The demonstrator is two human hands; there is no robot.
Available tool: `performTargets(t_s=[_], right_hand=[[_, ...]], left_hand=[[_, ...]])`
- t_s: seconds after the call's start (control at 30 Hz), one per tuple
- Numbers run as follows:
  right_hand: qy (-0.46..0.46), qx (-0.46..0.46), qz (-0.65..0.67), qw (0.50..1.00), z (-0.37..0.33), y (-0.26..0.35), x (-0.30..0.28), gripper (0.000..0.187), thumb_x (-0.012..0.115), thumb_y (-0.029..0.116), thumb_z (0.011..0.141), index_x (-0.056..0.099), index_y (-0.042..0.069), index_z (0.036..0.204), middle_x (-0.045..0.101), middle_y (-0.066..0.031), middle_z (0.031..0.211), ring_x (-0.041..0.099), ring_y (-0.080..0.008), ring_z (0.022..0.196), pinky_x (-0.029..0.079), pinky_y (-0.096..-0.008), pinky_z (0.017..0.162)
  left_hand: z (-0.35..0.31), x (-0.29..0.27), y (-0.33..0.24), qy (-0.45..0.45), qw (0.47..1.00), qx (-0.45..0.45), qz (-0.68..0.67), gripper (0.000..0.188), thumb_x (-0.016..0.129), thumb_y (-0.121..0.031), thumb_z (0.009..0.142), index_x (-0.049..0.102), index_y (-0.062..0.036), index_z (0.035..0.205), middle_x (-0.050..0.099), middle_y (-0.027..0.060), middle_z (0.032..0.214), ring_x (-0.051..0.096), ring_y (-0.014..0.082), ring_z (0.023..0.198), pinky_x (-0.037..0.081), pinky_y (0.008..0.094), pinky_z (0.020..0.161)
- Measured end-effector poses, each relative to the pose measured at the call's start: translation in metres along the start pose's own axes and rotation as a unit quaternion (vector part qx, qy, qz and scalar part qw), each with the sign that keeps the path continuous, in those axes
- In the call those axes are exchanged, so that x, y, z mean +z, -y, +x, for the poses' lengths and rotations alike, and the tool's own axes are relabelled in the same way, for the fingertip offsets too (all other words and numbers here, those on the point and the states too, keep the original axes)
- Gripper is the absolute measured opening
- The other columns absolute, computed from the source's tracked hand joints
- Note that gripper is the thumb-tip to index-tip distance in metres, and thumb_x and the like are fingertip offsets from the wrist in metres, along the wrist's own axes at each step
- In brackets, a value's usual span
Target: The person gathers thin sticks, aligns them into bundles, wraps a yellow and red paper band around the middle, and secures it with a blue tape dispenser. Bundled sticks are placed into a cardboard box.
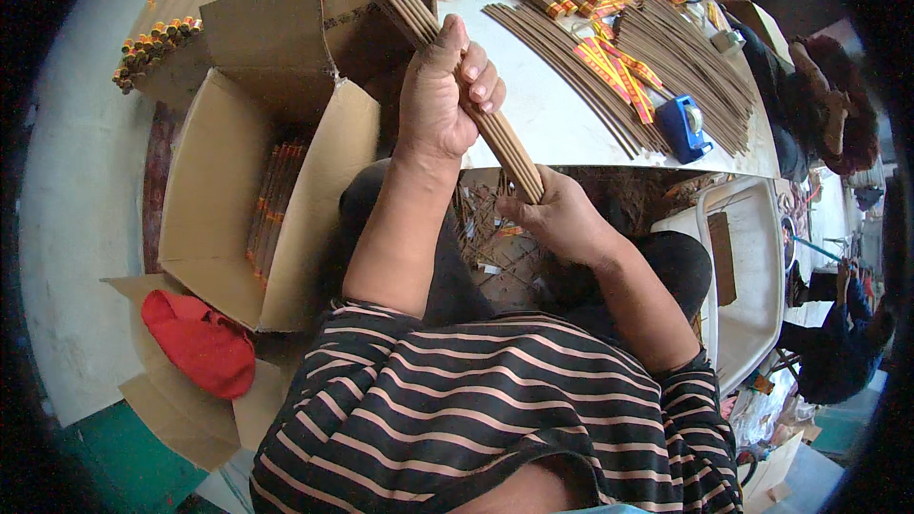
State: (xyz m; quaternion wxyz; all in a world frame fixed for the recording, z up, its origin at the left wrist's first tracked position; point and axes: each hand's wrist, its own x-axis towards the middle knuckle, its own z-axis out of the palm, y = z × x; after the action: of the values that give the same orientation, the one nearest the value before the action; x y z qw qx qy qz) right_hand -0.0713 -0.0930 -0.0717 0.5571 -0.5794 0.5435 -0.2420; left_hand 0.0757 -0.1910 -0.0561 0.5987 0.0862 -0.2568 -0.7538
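Observation:
A bundle of brown incense sticks [506,148] is held slantwise in front of me, its upper end to the left near the table's edge. My left hand [443,90] is closed around the upper part, thumb pointing up along the sticks. At the lower end, my right hand [566,217] grips the bundle between thumb and fingers; its fingertips are partly hidden. On the white table [495,52] beyond lie loose incense sticks [681,62], with red and yellow paper strips [609,71] across some of them. A blue tape dispenser [684,130] stands by the near edge.
An open cardboard box [195,200] at left holds banded bundles [273,200]. Below it lies a red cloth [200,345]. More banded bundles [176,14] are stacked far left. A white tub [752,266] stands at right, with another person [847,333] beyond.

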Motion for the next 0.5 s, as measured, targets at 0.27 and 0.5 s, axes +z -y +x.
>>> performTargets(t_s=[0.27,0.5], right_hand=[[-0.156,-0.044,-0.293,0.942,0.001,0.006,0.006,0.026,0.06,0.023,0.081,0.048,0.0,0.084,0.057,-0.0231,0.069,0.059,-0.0361,0.066,0.047,-0.0412,0.058],[-0.184,-0.128,-0.147,0.963,0.016,0.012,-0.004,0.028,0.064,0.025,0.079,0.049,0.002,0.083,0.057,-0.0182,0.066,0.059,-0.033,0.063,0.047,-0.0375,0.058]], left_hand=[[-0.005,0.017,-0.011,-0.138,0.983,0.075,0.095,0.04,0.058,-0.03,0.086,0.042,-0.0136,0.053,0.039,-0.0031,0.048,0.042,0.0097,0.042,0.035,0.0257,0.04],[-0.009,0.088,-0.022,-0.024,0.965,0.16,0.208,0.02,0.057,-0.013,0.085,0.043,-0.0097,0.071,0.036,-0.0018,0.049,0.039,0.0103,0.037,0.035,0.025,0.035]])
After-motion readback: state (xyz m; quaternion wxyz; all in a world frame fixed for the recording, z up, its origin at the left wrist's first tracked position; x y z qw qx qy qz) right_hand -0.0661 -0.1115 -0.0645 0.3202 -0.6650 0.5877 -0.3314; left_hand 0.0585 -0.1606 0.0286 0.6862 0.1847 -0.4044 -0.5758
